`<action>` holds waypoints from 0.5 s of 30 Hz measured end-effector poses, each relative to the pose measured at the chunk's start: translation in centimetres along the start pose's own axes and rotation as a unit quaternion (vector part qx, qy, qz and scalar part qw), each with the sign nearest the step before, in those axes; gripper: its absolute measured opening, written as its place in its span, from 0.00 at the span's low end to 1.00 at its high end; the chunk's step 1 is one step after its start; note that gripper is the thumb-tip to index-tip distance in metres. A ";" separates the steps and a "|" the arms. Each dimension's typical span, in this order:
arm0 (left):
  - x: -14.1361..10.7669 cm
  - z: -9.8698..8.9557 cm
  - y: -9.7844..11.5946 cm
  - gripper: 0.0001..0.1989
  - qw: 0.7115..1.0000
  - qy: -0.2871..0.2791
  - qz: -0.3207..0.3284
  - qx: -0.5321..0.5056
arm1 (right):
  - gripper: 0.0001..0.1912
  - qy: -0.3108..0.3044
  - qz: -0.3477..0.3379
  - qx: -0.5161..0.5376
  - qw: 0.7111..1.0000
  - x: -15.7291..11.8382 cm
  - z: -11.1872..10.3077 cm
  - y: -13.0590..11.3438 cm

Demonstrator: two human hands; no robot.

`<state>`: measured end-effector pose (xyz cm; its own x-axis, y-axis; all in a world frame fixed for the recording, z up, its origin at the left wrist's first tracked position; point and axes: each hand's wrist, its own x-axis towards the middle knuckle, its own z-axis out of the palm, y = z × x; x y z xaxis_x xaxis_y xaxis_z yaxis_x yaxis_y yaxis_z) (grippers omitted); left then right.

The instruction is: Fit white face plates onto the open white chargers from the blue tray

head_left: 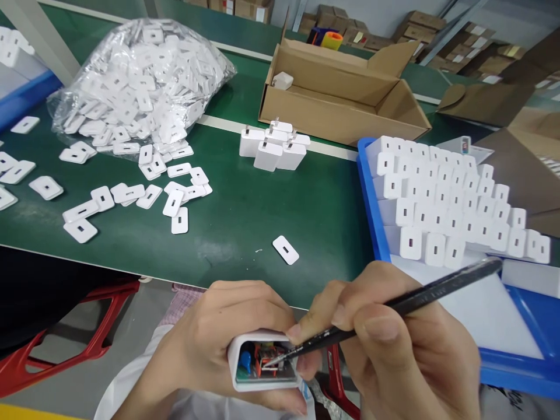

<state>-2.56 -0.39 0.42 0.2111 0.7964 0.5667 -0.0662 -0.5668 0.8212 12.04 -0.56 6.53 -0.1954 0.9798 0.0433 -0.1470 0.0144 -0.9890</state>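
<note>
My left hand [205,335] is wrapped round a white charger housing [262,386] close to my body. Its open end faces me, and a blue component and an orange-framed part show inside. In my right hand [406,350], held like a pen, are black tweezers [429,294]. Their silver tip reaches into the housing, at the orange-framed part. Whether the tip grips anything there is too small to tell. On the green table beyond my hands lies a single white end cap [286,250] with a slot in its middle.
A clear bag of white end caps [144,81] sits back left, with several loose caps before it. Several white chargers with prongs [268,155] stand mid-table. Behind them is an open cardboard box [332,111]. A blue tray [371,204] of capped chargers stands right.
</note>
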 end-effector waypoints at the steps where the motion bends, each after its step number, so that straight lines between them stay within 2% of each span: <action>1: 0.1 -0.2 -0.1 0.16 1.000 -0.004 0.000 0.000 | 0.10 0.005 -0.009 0.003 1.000 0.1 0.0 0.1; 4: 0.3 -0.7 -0.2 0.16 1.000 -0.012 0.006 0.007 | 0.11 0.081 -0.082 -0.002 0.993 1.3 -1.3 0.7; 6: 0.1 -1.1 -0.3 0.17 1.000 -0.009 0.008 0.017 | 0.11 0.150 -0.115 -0.120 0.974 2.8 -3.1 1.7; 7: 0.0 -1.3 -0.4 0.17 1.000 -0.007 0.003 0.020 | 0.12 0.169 -0.105 -0.236 0.951 3.6 -4.1 2.4; 8: -0.2 -1.4 -0.5 0.18 1.000 -0.005 -0.005 0.021 | 0.13 0.166 -0.075 -0.380 0.907 4.3 -5.0 3.1; 10: -0.5 -1.7 -0.7 0.17 1.000 0.000 -0.024 0.017 | 0.14 0.118 0.008 -0.632 0.766 5.5 -6.3 4.6; 11: -0.6 -1.9 -0.8 0.17 0.999 0.002 -0.034 0.016 | 0.14 0.092 0.037 -0.703 0.704 5.8 -6.6 5.3; 12: -0.7 -2.0 -0.9 0.17 0.999 0.006 -0.043 0.016 | 0.14 0.078 0.046 -0.742 0.665 5.8 -6.6 6.0; 13: -0.8 -2.2 -1.0 0.18 0.998 0.010 -0.053 0.016 | 0.16 0.077 0.032 -0.757 0.648 5.7 -6.4 6.6; 15: -0.8 -2.6 -1.1 0.18 0.997 0.015 -0.077 0.014 | 0.21 0.086 -0.055 -0.749 0.655 4.9 -5.8 7.5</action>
<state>-5.20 0.14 -0.79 0.1868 0.8802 0.4362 -0.0070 -0.4428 0.8966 15.58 5.51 -1.53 -0.1331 0.9625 0.2365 0.9899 0.1406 -0.0153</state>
